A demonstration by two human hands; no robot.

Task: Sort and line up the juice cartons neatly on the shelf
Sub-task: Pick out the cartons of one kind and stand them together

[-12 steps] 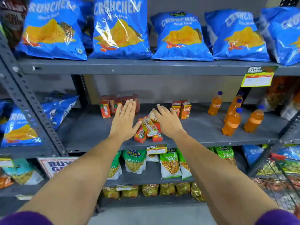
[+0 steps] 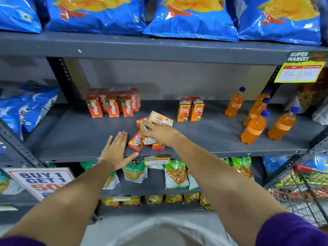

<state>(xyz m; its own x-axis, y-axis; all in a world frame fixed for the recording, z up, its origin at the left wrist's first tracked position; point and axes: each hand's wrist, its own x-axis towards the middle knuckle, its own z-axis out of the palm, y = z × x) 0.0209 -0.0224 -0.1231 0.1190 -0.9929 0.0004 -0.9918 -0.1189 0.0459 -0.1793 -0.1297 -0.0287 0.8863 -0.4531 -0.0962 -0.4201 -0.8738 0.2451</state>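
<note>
Head cam view, so looking down at the middle shelf (image 2: 71, 135) of a grey metal rack. The stuff that matters is a messy pile of juice cartons (image 2: 142, 139) near the front edge, roughly in the middle of the shelf. They're lying on their sides at all angles, some stacked on each other, and 1 pale carton (image 2: 160, 118) sits tilted on top at the back of the heap.

Right hand (image 2: 159, 133) is on the pile, palm down, fingers (image 2: 147, 126) curled onto a carton with a barcode side facing up. Looks like it's grasping that one, though I can't tell how firm the hold is. Left hand (image 2: 117, 151) is just left of the pile, flat and released, fingers spread, thumb pointing toward the nearest red carton (image 2: 135, 142), holding nothing.

Further back on the same shelf there's a tidy bunch of orange Maaza cartons (image 2: 112, 104) standing upright at the rear left, and a small group of Real cartons (image 2: 190, 109) upright to the right of the pile, well apart from it. Past those, 5 orange drink bottles (image 2: 253, 128) with blue caps stand loosely at the right end.

Above, the top shelf carries big blue chip bags (image 2: 191, 16). A yellow price tag (image 2: 301, 71) hangs off that shelf's edge on the right. Below are green snack packs (image 2: 175, 173), and a "BUY 1 GET 1" sign (image 2: 40, 180) leans at lower left. A wire basket (image 2: 301, 190) shows at lower right.
</note>
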